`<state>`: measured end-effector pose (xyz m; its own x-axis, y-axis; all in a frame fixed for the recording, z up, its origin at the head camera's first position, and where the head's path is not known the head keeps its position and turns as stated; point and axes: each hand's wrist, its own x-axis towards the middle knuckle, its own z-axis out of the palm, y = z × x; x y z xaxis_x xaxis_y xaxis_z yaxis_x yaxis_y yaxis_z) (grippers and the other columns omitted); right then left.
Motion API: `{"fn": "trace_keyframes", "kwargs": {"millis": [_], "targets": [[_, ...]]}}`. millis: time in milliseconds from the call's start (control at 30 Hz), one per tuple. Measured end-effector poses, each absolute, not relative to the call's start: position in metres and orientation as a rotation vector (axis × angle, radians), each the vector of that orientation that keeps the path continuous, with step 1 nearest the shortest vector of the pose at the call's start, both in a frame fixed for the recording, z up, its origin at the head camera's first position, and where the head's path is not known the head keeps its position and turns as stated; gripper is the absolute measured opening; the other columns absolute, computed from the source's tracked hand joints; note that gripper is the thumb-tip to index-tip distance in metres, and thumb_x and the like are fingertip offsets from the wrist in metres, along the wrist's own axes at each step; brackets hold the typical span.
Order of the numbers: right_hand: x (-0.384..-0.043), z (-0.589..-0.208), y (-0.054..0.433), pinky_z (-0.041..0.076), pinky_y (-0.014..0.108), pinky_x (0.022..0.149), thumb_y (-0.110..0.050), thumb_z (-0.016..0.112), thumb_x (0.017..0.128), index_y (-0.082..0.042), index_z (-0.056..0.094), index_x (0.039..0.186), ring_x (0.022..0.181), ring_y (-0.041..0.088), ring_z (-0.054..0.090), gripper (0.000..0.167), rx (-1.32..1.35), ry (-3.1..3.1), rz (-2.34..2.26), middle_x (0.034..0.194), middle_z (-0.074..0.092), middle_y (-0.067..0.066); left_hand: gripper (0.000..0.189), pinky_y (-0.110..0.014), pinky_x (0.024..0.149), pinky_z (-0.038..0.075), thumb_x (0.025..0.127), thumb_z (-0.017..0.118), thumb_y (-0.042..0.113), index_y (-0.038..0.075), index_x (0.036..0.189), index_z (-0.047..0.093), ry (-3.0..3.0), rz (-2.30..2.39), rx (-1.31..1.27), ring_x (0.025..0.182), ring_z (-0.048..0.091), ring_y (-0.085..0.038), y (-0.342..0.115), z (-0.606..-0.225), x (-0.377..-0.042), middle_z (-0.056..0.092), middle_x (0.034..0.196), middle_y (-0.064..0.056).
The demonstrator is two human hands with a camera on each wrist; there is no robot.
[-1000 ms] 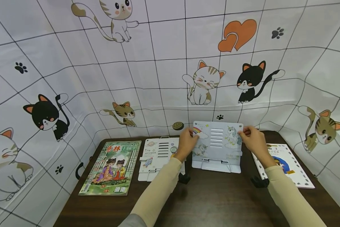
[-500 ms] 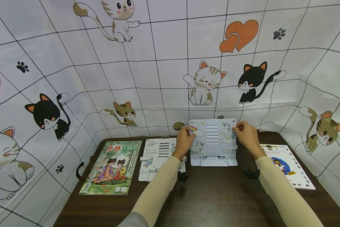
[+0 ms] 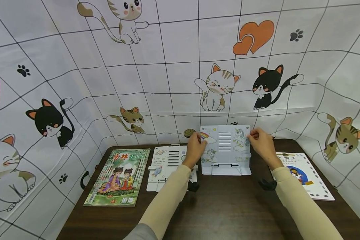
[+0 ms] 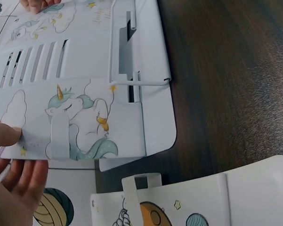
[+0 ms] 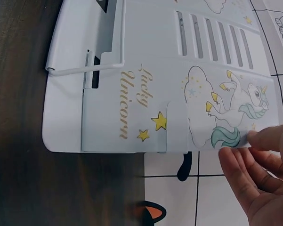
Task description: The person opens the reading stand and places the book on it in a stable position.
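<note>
Looks like a study corner, possibly in a home; closed in by white sheeting (image 3: 180,80) with black grid lines and cartoon cats (image 3: 218,83); furnished with a dark brown wood-grain desk (image 3: 228,206); set with a green illustrated magazine (image 3: 119,180) and a white slotted unicorn-printed stand (image 3: 225,158).

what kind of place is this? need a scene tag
Probably an indoor study or reading corner, perhaps a child's; it could also be staged. Clues: a dark table against a cat-print wall covering, an upright unicorn bookstand, and an illustrated magazine.
</note>
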<state>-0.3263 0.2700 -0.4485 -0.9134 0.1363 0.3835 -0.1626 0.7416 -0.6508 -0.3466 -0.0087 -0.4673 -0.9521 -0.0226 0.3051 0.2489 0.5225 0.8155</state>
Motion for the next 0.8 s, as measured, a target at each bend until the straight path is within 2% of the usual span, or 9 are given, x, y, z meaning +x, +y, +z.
{"fn": "trace_keyframes", "kwargs": {"millis": [100, 200, 300, 400, 500, 667, 800], "targets": [[-0.316, -0.452, 0.278, 0.058, 0.041, 0.077, -0.021, 0.065, 0.106, 0.004, 0.068, 0.116, 0.098, 0.042, 0.075, 0.028, 0.024, -2.558, 1.005, 0.108, 0.076, 0.027, 0.032, -0.032, 0.081, 0.051, 0.096, 0.072, 0.010, 0.001, 0.124, 0.060, -2.423, -1.329, -0.191, 0.097, 0.057, -0.021, -0.001, -0.467, -0.342, 0.061, 0.111, -0.012], [-0.303, -0.457, 0.290, 0.060, 0.049, 0.078, -0.024, 0.064, 0.107, 0.004, 0.067, 0.117, 0.100, 0.044, 0.075, 0.030, 0.033, -2.590, 0.972, 0.110, 0.075, 0.028, 0.023, -0.032, 0.082, 0.053, 0.094, 0.071, 0.007, 0.002, 0.116, 0.064, -2.336, -1.205, -0.250, 0.097, 0.059, -0.022, 0.009, -0.463, -0.335, 0.063, 0.106, -0.011], [-0.288, -0.464, 0.306, 0.059, 0.055, 0.078, -0.022, 0.064, 0.107, 0.004, 0.068, 0.115, 0.099, 0.046, 0.074, 0.027, 0.046, -2.600, 0.914, 0.108, 0.075, 0.029, 0.010, -0.028, 0.076, 0.054, 0.093, 0.069, 0.003, 0.005, 0.103, 0.068, -2.271, -1.100, -0.362, 0.088, 0.064, -0.021, 0.022, -0.456, -0.325, 0.067, 0.095, -0.008], [-0.272, -0.471, 0.326, 0.059, 0.050, 0.071, -0.017, 0.064, 0.106, 0.005, 0.068, 0.114, 0.095, 0.046, 0.074, 0.023, 0.052, -2.623, 0.870, 0.105, 0.075, 0.029, 0.004, -0.021, 0.070, 0.051, 0.096, 0.068, 0.005, 0.008, 0.097, 0.071, -2.282, -1.059, -0.475, 0.080, 0.065, -0.015, 0.036, -0.450, -0.310, 0.070, 0.089, -0.005], [-0.259, -0.476, 0.347, 0.057, 0.046, 0.068, -0.016, 0.064, 0.105, 0.006, 0.068, 0.112, 0.092, 0.046, 0.074, 0.023, 0.012, -2.672, 0.822, 0.103, 0.075, 0.029, 0.011, -0.015, 0.065, 0.047, 0.101, 0.066, 0.012, 0.009, 0.099, 0.076, -2.360, -1.104, -0.566, 0.073, 0.063, -0.008, 0.051, -0.450, -0.295, 0.073, 0.086, -0.002], [-0.241, -0.479, 0.382, 0.055, 0.053, 0.070, -0.016, 0.063, 0.104, 0.013, 0.063, 0.113, 0.089, 0.050, 0.070, 0.030, -0.112, -2.792, 0.753, 0.104, 0.071, 0.035, 0.020, -0.010, 0.060, 0.042, 0.105, 0.062, 0.014, 0.006, 0.102, 0.080, -2.501, -1.299, -0.661, 0.065, 0.053, 0.005, 0.077, -0.459, -0.272, 0.074, 0.081, 0.001], [-0.229, -0.481, 0.406, 0.051, 0.055, 0.069, -0.015, 0.063, 0.102, 0.016, 0.060, 0.110, 0.090, 0.053, 0.065, 0.032, -0.225, -2.847, 0.698, 0.104, 0.067, 0.039, 0.022, -0.010, 0.056, 0.042, 0.105, 0.060, 0.011, 0.006, 0.099, 0.080, -2.573, -1.471, -0.693, 0.061, 0.051, 0.009, 0.100, -0.472, -0.256, 0.075, 0.078, 0.001]]}}
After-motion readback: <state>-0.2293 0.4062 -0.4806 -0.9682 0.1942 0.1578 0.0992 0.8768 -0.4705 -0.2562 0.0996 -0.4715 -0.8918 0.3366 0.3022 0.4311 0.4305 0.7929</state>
